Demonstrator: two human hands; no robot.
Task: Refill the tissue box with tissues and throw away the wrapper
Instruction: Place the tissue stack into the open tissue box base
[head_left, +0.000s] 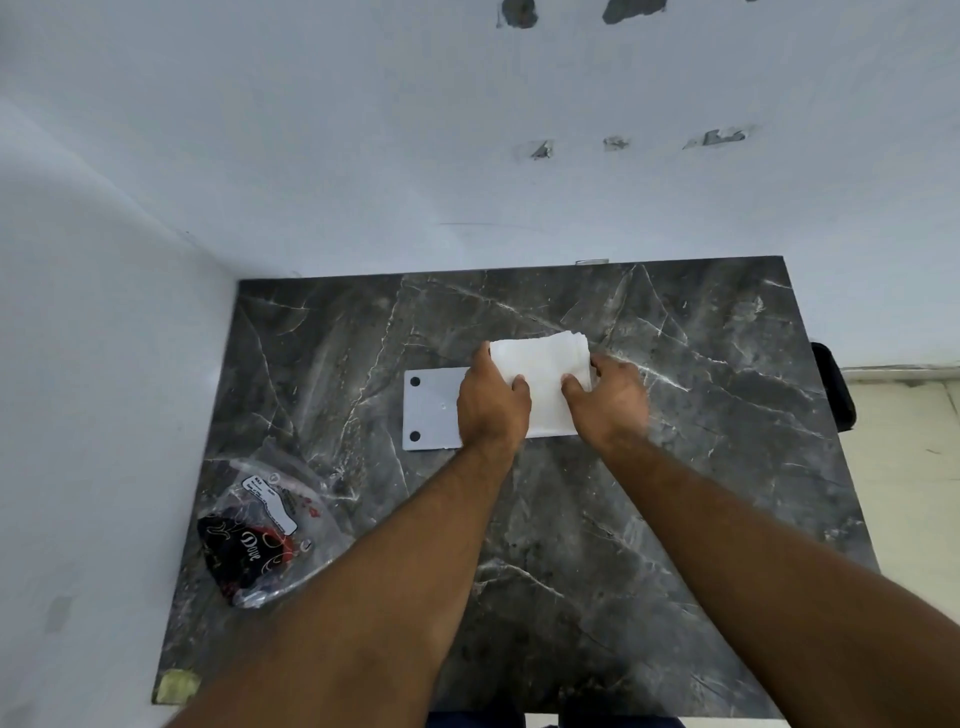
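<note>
A stack of white tissues (543, 371) is held between both hands over the middle of the dark marble table (675, 519). My left hand (491, 402) grips its left side, thumb on top. My right hand (608, 397) grips its right side. Under the stack lies a flat white panel (431, 410) with two black dots at its left end; its right part is hidden by my hands and the tissues. The empty clear plastic wrapper (262, 530), printed in black and red, lies crumpled at the table's front left.
White walls (104, 364) close the table in at the back and the left. A black object (834, 387) sticks out past the table's right edge. A scrap of yellowish tape (179, 686) marks the front left corner. Light floor shows at the right.
</note>
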